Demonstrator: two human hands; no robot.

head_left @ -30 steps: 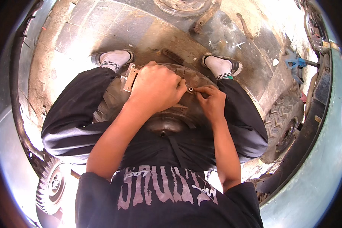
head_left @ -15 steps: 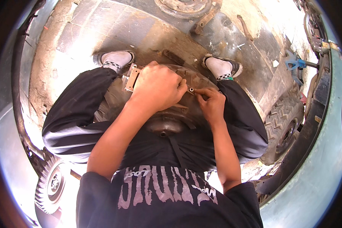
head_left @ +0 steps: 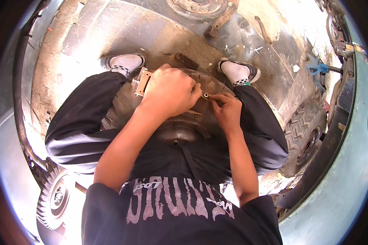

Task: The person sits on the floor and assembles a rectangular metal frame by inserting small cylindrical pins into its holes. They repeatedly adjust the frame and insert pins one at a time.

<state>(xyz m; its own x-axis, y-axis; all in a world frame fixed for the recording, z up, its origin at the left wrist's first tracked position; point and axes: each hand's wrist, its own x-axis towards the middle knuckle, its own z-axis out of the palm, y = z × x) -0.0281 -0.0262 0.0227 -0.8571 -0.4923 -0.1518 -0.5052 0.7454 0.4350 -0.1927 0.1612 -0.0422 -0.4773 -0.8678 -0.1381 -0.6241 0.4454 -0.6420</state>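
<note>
My left hand (head_left: 169,90) is closed over a metal part lying above the tyre between my legs; its palm hides the middle. At the left, a flat tan metal plate (head_left: 142,84) with a dark slot sticks out from under the hand. Just right of the fist shows a small ring-like metal end (head_left: 205,95); whether it belongs to the same part is hidden. My right hand (head_left: 227,111) has its fingertips pinched at that ring end. Below both hands is a tan metal strip (head_left: 195,114) with a hole, beside a rounded dark metal piece (head_left: 176,134).
The tyre (head_left: 120,102) lies between my bent legs. A rusty wheel rim (head_left: 198,8) sits on the floor ahead, near a dark brush-like block (head_left: 186,61). Treaded wheels (head_left: 300,143) flank me, with a blue tool (head_left: 318,68) at the right and pale vehicle panels (head_left: 351,171).
Both hands hold nearly the same place and grip. Only a very slight shift of the right fingers shows.
</note>
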